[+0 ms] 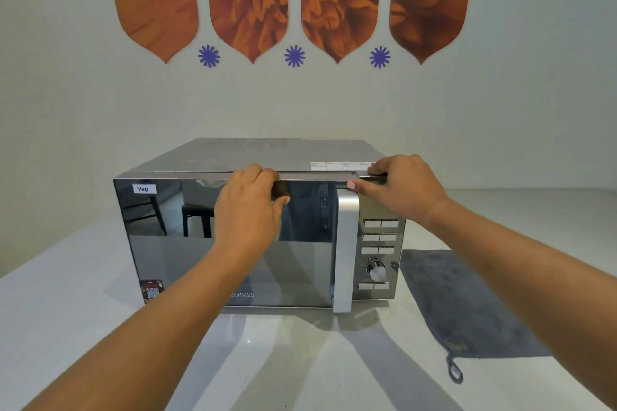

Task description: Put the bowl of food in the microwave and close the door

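A silver microwave (253,157) with a mirrored door (187,264) stands on the white counter, and the door sits flush with the body. Its silver handle (345,250) runs down the door's right side. My left hand (248,210) lies flat against the upper middle of the door, fingers curled over its top edge. My right hand (397,187) rests on the top right corner above the control panel (379,253), thumb on the front. No bowl is visible; the mirrored glass hides the inside.
A grey cloth (467,307) with a hanging loop lies on the white counter (300,360) to the right of the microwave. A wall with orange flower decals rises just behind. A "Veg" label is stuck to the door's top left.
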### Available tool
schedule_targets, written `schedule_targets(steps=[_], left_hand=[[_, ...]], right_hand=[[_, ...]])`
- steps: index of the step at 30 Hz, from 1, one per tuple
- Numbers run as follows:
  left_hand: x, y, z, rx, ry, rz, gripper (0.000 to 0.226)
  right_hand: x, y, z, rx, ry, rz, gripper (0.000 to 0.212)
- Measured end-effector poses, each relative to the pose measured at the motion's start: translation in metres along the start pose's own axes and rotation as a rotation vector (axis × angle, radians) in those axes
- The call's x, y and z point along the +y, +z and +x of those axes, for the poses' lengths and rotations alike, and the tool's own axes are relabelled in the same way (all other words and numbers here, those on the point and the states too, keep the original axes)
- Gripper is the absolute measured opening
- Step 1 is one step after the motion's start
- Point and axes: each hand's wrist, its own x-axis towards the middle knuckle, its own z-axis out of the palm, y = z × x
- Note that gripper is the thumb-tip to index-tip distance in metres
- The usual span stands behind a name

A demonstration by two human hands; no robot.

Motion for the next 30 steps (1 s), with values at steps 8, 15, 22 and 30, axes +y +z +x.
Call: schedule_targets(steps=[8,15,22,30], left_hand=[[0.0,0.004,0.002,0.007,-0.003,0.021,0.028],[0.005,0.005,0.006,-0.048,-0.002,0.071,0.027],[0.003,0.009,0.002,-0.041,0.012,0.06,0.035],[-0.01,0.023,-0.065,-0.288,0.042,0.041,0.089]], right_hand=[[-0.006,0.002,-0.002,0.005,0.06,-0.016,0.063],[-0.011,0.008,-0.001,0.049,0.104,-0.097,0.05],[-0.01,0.011,-0.003,0.073,0.103,-0.116,0.05],[-0.003,0.024,-0.033,0.053,-0.034,-0.147,0.05]])
